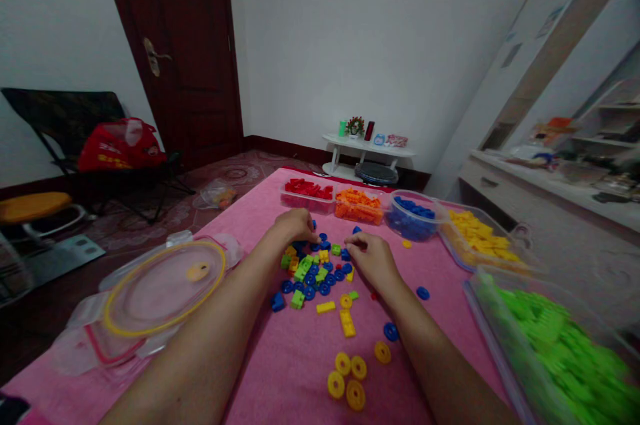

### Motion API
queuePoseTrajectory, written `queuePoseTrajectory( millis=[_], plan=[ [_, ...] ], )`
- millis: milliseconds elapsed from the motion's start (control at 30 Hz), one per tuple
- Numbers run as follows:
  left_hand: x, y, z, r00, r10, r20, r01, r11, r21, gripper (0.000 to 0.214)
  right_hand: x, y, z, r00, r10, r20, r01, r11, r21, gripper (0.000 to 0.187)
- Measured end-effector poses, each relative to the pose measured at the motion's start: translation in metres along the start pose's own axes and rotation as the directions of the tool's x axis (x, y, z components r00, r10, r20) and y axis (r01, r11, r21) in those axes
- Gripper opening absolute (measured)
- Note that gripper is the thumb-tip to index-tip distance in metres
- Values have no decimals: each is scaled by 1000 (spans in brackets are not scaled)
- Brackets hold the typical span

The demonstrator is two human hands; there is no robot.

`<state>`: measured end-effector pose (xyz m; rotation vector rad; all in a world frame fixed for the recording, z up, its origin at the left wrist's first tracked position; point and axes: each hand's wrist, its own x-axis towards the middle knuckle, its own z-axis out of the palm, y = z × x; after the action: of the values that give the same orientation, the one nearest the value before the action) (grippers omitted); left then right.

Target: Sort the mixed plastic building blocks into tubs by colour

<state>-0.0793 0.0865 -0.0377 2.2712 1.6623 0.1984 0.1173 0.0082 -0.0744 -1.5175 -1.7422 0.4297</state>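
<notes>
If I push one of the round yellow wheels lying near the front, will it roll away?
Probably not: the yellow wheels lie flat on the pink cloth, so they'd likely slide a little. They look small, stiff plastic, probably light.

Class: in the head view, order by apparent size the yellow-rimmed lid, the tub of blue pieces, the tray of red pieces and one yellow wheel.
1. yellow-rimmed lid: largest, partly from nearness.
2-3. tub of blue pieces and tray of red pieces: nearly alike, so left unranked.
4. yellow wheel: smallest.
</notes>
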Motion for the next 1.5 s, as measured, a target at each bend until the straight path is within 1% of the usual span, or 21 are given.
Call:
queuePoseTrajectory(
  millis=[67,100,233,300,367,400,467,533,600,633,700,833,933,1033,1133,1200,1267,1300,1367,1433,1500],
  plan=[
    [-2,4,0,995,86,53,-86,996,11,29,-3,-4,2,998,-59,12,60,992,-112,22],
    [-3,7,0,993,109,54,-110,994,28,29,-4,-7,3,995,-91,26,94,982,-163,23],
    [-8,16,0,993,119,24,-121,990,77,25,-10,-21,1,984,-166,62,177,928,-327,17],
    [-9,17,-1,992,123,16,-124,992,37,22,-12,-27,0,981,-183,63,193,905,-379,13],
    [-9,17,-2,992,128,21,-127,991,-49,22,-13,-30,0,979,-198,56,204,897,-393,11],
    [-8,17,-3,990,139,23,-136,985,-105,23,-14,-31,0,979,-197,42,198,906,-375,11],
    [-6,18,-4,983,185,11,-178,958,-227,24,-12,-31,2,987,-163,-5,155,950,-272,14],
    [-5,21,-6,971,238,-5,-226,916,-332,25,-11,-29,4,995,-78,-61,72,992,-100,20],
    [-5,25,-8,962,273,-3,-250,878,-408,25,-9,-27,6,996,6,-92,-1,998,62,26],
    [-6,27,-9,959,283,8,-250,861,-443,24,-8,-26,6,995,23,-98,-12,994,113,28],
    [-7,31,-10,953,298,51,-228,817,-530,23,-8,-26,6,994,7,-105,10,987,160,33],
    [-11,39,-8,950,282,130,-115,707,-697,21,-10,-30,4,990,-30,-141,62,971,231,35],
    [-14,46,-4,960,239,147,-42,639,-768,20,-10,-32,4,978,-40,-203,92,964,251,35],
    [-15,53,0,971,185,154,16,591,-807,25,-10,-29,7,971,-36,-235,95,965,246,35],
    [-16,58,3,972,174,156,18,609,-793,27,-11,-23,10,976,0,-217,71,944,323,31],
    [-15,57,3,968,192,163,6,628,-778,24,-10,-21,9,980,73,-183,15,899,438,30],
    [-11,52,2,979,171,113,-28,659,-752,18,-5,-20,4,972,171,-160,-55,831,553,35],
    [-9,49,0,987,147,61,-55,677,-734,16,0,-21,-1,962,214,-168,-74,799,596,38],
    [-4,40,-4,995,83,-61,-102,702,-705,15,18,-23,-13,937,264,-228,-56,759,649,40],
    [-1,32,-9,990,24,-141,-119,685,-719,15,46,-28,-24,914,278,-296,-21,760,650,36],
    [0,27,-16,980,-29,-195,-130,646,-752,15,79,-33,-31,906,288,-310,-52,804,593,32]
  ],
)
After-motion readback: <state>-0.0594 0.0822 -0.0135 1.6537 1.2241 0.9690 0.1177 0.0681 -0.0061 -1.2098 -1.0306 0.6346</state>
